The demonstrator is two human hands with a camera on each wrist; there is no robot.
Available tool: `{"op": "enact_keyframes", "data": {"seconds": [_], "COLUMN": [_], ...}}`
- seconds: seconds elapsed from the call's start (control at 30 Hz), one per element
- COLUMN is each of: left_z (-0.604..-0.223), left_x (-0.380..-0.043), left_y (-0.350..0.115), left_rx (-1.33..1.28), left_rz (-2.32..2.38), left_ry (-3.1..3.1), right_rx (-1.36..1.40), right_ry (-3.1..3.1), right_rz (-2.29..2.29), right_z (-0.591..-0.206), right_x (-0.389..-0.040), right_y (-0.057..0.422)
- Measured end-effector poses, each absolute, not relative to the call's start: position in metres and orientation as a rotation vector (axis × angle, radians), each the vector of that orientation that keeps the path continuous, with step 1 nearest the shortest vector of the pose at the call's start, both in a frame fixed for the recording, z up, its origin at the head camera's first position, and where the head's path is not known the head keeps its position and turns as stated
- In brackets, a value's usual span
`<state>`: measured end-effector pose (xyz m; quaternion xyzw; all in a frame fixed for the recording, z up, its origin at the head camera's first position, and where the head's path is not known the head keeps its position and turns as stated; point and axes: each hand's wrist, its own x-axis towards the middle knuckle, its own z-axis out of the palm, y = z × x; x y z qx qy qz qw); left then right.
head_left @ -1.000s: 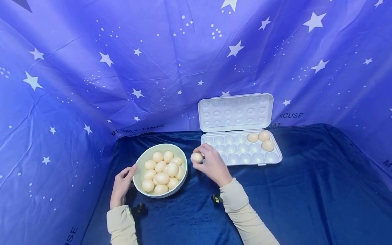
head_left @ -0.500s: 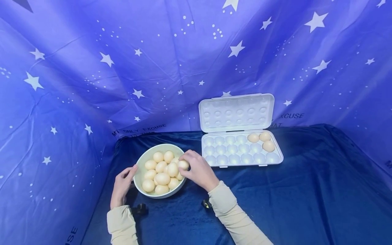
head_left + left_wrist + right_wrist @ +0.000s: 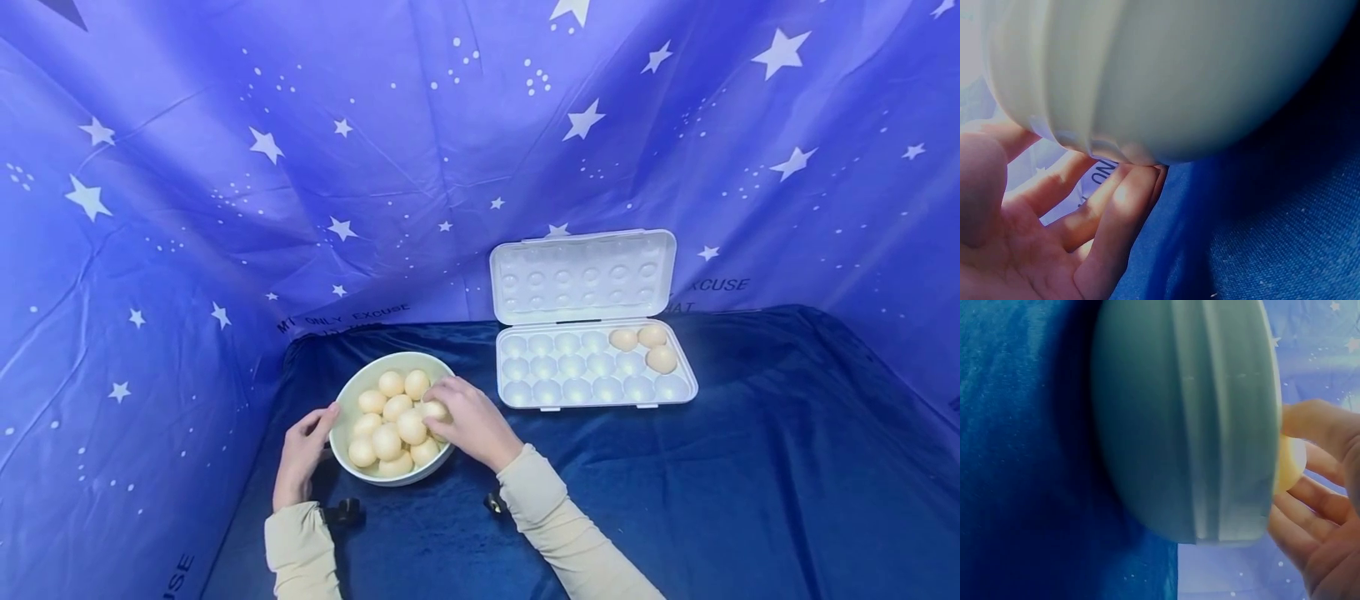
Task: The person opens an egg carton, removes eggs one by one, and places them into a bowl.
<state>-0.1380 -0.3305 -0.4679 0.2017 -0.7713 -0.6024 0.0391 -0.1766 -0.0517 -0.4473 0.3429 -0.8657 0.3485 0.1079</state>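
Note:
A pale round bowl (image 3: 352, 387) heaped with several cream-coloured eggs (image 3: 386, 442) stands on the dark blue cloth. My left hand (image 3: 302, 454) rests its fingertips on the bowl's left side; in the left wrist view, the extended fingers (image 3: 1113, 231) touch the outer wall near the rim. Inside the right rim, my right hand (image 3: 476, 425) pinches an egg (image 3: 435, 410) between thumb and fingers, partly hidden by them. The right wrist view shows part of that egg (image 3: 1291, 464) beyond the bowl's edge. The egg's underside is out of sight.
Right of the bowl lies an opened white plastic egg carton (image 3: 573, 387), its lid (image 3: 585, 275) standing up at the back. Three eggs (image 3: 660, 359) sit in its far right corner. A purple star-patterned curtain (image 3: 420, 167) rises behind and on both sides of the cloth (image 3: 735, 467).
My right hand has carried an egg leftward from beside the carton into the bowl's right side. Some eggs in the heap have shifted. The left hand stays against the bowl.

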Motion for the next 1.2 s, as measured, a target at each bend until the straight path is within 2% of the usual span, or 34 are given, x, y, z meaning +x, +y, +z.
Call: {"op": "enact_keyframes", "data": {"seconds": [0.67, 1.2], "left_z": [-0.469, -0.466], "left_x": [-0.141, -0.138], "left_y": [-0.332, -0.33], "left_rx": [0.637, 0.63], "left_rz": [-1.897, -1.864], "left_ry": [-2.351, -2.361], "right_rx": [1.074, 1.083], "right_ry": [-2.603, -2.584], "right_rz": [0.882, 0.89], "right_z": [-0.456, -0.446], "right_x": [-0.174, -0.173], "right_y": [-0.067, -0.054]}}
